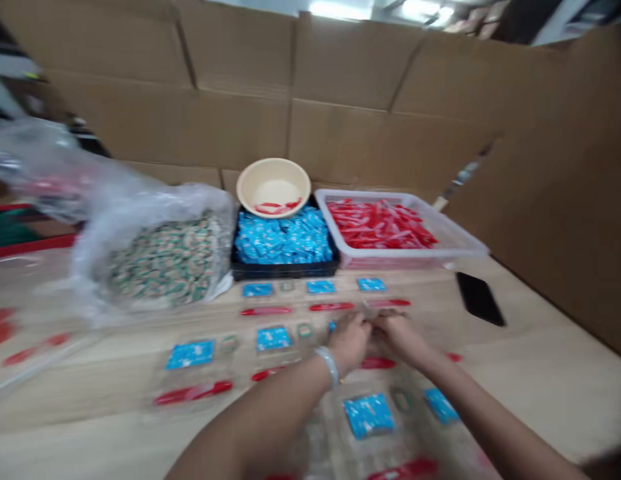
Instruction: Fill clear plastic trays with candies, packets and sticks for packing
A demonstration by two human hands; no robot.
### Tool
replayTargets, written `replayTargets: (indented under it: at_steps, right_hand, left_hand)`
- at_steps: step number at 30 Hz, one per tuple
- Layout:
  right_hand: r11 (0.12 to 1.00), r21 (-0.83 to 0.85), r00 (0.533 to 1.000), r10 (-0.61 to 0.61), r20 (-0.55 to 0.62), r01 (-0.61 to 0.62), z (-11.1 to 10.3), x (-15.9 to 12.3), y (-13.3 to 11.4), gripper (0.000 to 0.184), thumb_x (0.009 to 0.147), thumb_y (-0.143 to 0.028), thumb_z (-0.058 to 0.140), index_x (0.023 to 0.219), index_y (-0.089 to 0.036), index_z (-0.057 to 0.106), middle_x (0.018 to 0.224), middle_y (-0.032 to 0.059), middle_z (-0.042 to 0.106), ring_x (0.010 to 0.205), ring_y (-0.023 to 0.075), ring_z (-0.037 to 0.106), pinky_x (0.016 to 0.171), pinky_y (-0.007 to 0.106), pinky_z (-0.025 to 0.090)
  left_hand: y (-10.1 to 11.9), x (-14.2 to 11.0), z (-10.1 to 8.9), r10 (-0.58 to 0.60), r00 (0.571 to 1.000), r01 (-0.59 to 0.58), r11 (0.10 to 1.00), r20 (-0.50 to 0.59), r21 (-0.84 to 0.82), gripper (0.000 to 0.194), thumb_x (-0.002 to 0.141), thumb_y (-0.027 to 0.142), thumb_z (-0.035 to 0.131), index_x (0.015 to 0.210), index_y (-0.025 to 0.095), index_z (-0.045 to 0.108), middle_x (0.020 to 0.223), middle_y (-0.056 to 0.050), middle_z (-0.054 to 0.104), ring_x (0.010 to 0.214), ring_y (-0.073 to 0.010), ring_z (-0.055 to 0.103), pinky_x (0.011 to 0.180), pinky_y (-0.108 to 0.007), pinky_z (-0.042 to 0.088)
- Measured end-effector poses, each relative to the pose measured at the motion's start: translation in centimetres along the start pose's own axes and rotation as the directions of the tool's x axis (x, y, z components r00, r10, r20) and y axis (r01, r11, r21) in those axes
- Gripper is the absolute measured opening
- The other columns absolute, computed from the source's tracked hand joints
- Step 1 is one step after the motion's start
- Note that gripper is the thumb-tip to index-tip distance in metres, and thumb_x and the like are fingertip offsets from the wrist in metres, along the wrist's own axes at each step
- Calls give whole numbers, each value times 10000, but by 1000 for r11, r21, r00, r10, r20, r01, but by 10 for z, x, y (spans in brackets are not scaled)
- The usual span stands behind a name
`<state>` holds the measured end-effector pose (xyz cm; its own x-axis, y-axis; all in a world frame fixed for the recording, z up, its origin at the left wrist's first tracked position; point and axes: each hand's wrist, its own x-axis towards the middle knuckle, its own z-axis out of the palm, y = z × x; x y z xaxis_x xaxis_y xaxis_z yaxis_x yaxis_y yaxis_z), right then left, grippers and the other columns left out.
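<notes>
Reaching hands (352, 339) close together, red piece (377, 363) nearer the camera, blue packet (333, 325) alongside.

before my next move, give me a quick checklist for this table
1. Left hand and right hand in view: ok, close together.
2. What they hold: cannot tell, too blurred.
3. Red pieces stocked in the white basket: ok, heaped.
4. Blue packets in the black tray fully visible: not ok, the cream bowl hides some.
5. Phone apart from both hands: ok, off to their right.
</notes>
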<state>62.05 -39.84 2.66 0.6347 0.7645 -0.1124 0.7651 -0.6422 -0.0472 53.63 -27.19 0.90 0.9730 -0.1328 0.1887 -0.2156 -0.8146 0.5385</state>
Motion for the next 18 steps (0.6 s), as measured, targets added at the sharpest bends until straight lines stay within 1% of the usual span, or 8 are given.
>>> replayTargets:
  at_steps: [2,4,7,10,12,13,16,18]
  right_hand:
    - [1000,-14,1000,-4,6,4,4,5,5,213,737,-122,431,732,-171,638,787,93,635,745,194,572,681,281,369]
    - [1000,-28,998,8,-69,-10,4,15,3,197,752,-152,412,732,-169,607,770,89,626,684,193,574,623,277,375]
    - [999,27,979,-28,-204,35,-14,35,-30,201,789,-214,370,705,-179,550,694,63,601,601,176,554,559,262,368]
    - [976,124,956,-142,-258,178,-42,64,-105,260,814,-281,357,629,-193,516,591,30,567,559,161,537,532,248,358]
    - [957,173,949,-183,-256,231,-57,87,-169,310,824,-321,357,597,-192,523,535,18,549,516,154,522,505,244,345]
    - [944,202,944,-207,-255,262,-62,100,-202,309,828,-320,356,625,-188,548,543,19,557,515,153,523,507,244,349]
    - [858,309,900,-328,-287,411,-64,142,-293,265,810,-174,356,956,-179,578,787,45,621,662,145,564,599,235,396]
    - [788,325,849,-444,-287,523,-56,170,-344,343,770,-93,376,1046,-189,556,918,56,599,785,140,558,686,231,404]
  left_hand:
    - [-5,-9,-21,33,998,-35,999,-58,-27,266,783,155,425,1024,144,537,1031,-96,517,968,-205,467,850,-351,396]
    - [-20,-28,-54,40,988,-47,998,-150,-45,307,784,155,423,1078,181,507,1069,-84,506,988,-196,465,842,-343,405]
    - [-67,-78,-118,-45,962,33,998,-270,-51,313,771,141,437,1070,181,520,1060,-74,528,981,-172,483,843,-303,407]
    - [-134,-146,-184,-255,887,266,964,-385,-27,279,782,159,431,1031,156,555,1002,-72,570,930,-153,514,834,-270,405]
    - [-180,-191,-221,-432,795,483,875,-427,15,246,775,176,444,966,148,596,935,-65,602,882,-157,536,806,-262,414]
    - [-201,-212,-236,-518,727,592,805,-452,30,235,772,178,442,927,142,616,887,-63,617,852,-161,548,790,-262,420]
    - [-251,-256,-267,-622,592,728,686,-512,9,282,774,140,391,928,81,619,875,-111,625,840,-193,561,773,-295,424]
    - [-273,-269,-277,-645,564,752,660,-517,-3,300,759,129,397,962,61,606,904,-130,617,845,-205,561,765,-303,425]
